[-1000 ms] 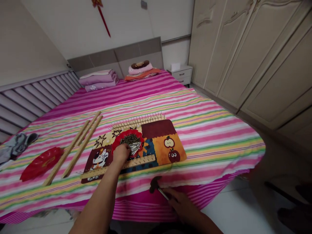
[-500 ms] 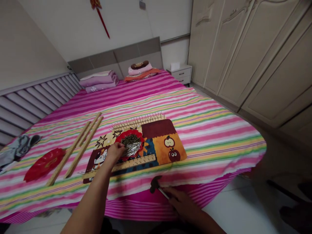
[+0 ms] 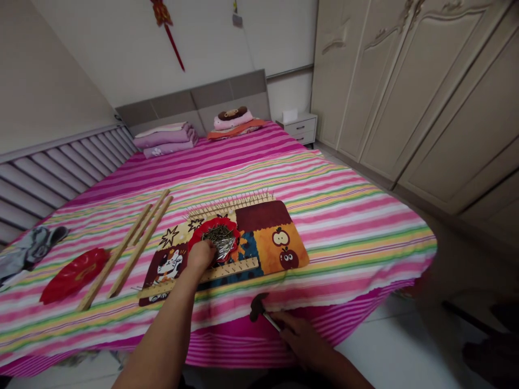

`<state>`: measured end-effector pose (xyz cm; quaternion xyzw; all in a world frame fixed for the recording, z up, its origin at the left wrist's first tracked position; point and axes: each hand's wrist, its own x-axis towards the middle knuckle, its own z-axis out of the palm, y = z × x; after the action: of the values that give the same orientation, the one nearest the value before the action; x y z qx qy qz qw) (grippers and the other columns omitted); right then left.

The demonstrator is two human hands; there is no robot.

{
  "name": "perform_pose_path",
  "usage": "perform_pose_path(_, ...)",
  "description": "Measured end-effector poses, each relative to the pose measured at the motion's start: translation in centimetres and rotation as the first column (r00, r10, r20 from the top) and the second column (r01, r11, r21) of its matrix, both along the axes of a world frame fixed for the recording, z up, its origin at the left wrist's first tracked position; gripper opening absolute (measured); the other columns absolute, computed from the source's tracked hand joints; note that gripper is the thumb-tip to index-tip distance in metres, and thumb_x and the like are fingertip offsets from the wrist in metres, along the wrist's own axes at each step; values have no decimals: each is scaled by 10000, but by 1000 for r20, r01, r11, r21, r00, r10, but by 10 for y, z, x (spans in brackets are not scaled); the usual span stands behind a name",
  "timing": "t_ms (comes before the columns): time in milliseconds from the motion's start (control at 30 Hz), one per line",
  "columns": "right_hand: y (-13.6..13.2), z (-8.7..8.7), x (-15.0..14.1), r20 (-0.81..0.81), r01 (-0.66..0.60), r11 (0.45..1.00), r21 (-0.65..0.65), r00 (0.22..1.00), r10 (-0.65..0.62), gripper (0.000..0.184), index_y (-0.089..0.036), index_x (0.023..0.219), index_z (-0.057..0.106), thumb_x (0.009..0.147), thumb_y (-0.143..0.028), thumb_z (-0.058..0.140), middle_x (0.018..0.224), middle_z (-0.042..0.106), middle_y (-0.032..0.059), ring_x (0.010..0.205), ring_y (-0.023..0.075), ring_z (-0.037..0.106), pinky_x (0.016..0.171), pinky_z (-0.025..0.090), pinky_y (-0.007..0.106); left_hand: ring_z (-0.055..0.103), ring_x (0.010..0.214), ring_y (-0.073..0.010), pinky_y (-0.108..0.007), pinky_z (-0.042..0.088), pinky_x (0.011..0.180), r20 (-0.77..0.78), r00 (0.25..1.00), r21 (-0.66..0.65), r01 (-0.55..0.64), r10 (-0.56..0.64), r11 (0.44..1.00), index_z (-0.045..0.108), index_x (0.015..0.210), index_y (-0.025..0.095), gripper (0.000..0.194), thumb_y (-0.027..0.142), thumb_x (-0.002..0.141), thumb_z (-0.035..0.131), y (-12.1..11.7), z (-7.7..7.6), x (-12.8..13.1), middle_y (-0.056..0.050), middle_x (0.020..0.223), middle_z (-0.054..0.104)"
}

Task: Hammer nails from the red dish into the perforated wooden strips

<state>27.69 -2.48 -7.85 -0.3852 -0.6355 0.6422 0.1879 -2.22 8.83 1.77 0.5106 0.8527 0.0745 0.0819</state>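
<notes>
My left hand [image 3: 201,256] reaches into a red scalloped dish [image 3: 232,225]. Its fingers are bent down among the loose nails [image 3: 219,234], some dark and some silvery, so what they grip is hidden. In my right hand [image 3: 302,336], low at the bed's near edge, is a hammer [image 3: 257,308] with a dark head. The dish sits on a patterned mat [image 3: 302,237] with apple and cat pictures. Along the mat's near side lies a wooden strip [image 3: 231,268] with small nails in it. Another wooden strip [image 3: 231,203] at the far side bristles with upright nails.
Several wooden strips [image 3: 140,254] lie to the left on the striped bed cover [image 3: 357,216], beside a second red dish [image 3: 73,274] and a grey cloth [image 3: 30,248]. Folded bedding [image 3: 166,140] is near the headboard. A wardrobe [image 3: 365,81] stands to the right.
My left hand has moved slightly right and deeper into the dish, over the nails. My right hand and the hammer have stayed almost in place.
</notes>
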Motion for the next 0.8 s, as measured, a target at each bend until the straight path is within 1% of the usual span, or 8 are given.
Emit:
perform_pose_path(100,0,-2,1,-23,-9,1000,-9,1000,9,509,-244,1206,594,760,-101,395,757,626,-18,548,107,481,531,375,206,610,675,-183,-252,413,614,30,999,23,-23,22,999,685,796,192,159,195,666,593,-4,8,-8,-51,703,680)
perform_pose_path(167,0,-4,1,-26,-6,1000,-18,1000,6,522,-257,1214,588,759,-96,390,752,625,-25,533,104,473,527,374,206,573,564,-143,-234,411,562,216,974,80,-92,73,992,672,842,195,188,190,675,586,-10,13,-12,-8,616,640)
perform_pose_path(233,1,-6,0,-33,2,1000,-15,999,-3,524,-257,1204,597,752,-87,395,747,613,-29,542,99,477,531,373,201,523,478,-106,-216,415,525,541,833,133,-220,115,966,653,798,183,143,169,691,560,-16,18,-11,26,538,587)
perform_pose_path(300,0,-7,0,-26,1,1000,-28,1000,-2,520,-255,1203,597,753,-85,397,680,567,-40,515,92,463,497,356,191,507,454,-81,-201,434,523,781,614,132,-341,114,931,629,720,166,95,137,694,542,-23,24,-7,35,511,564)
perform_pose_path(333,0,-8,0,-21,-5,999,-39,1000,4,516,-255,1204,594,758,-87,398,639,533,-49,491,88,447,473,343,184,519,465,-75,-196,449,536,832,544,122,-371,110,920,622,700,158,83,125,689,546,-27,28,-4,31,523,574)
perform_pose_path(467,0,-6,1,1,-20,997,-77,1000,20,510,-265,1229,565,777,-103,392,564,451,-74,402,74,378,395,294,174,620,603,-95,-200,509,624,914,402,111,-385,58,916,646,787,131,198,62,602,637,-47,45,10,-14,661,665)
perform_pose_path(633,0,-3,1,3,-19,998,-63,1000,19,506,-245,1223,571,776,-88,394,616,487,-58,436,71,418,415,314,170,638,625,-123,-240,540,649,932,361,160,-344,-27,925,660,833,116,303,156,548,755,-73,56,23,-38,684,682)
perform_pose_path(800,-1,-4,0,13,-17,998,-67,1000,18,488,-241,1243,553,803,-111,388,611,489,-54,456,81,440,425,325,173,542,482,-93,-222,473,473,907,418,219,-344,-60,913,668,758,116,418,392,478,809,-91,39,32,-15,592,634)
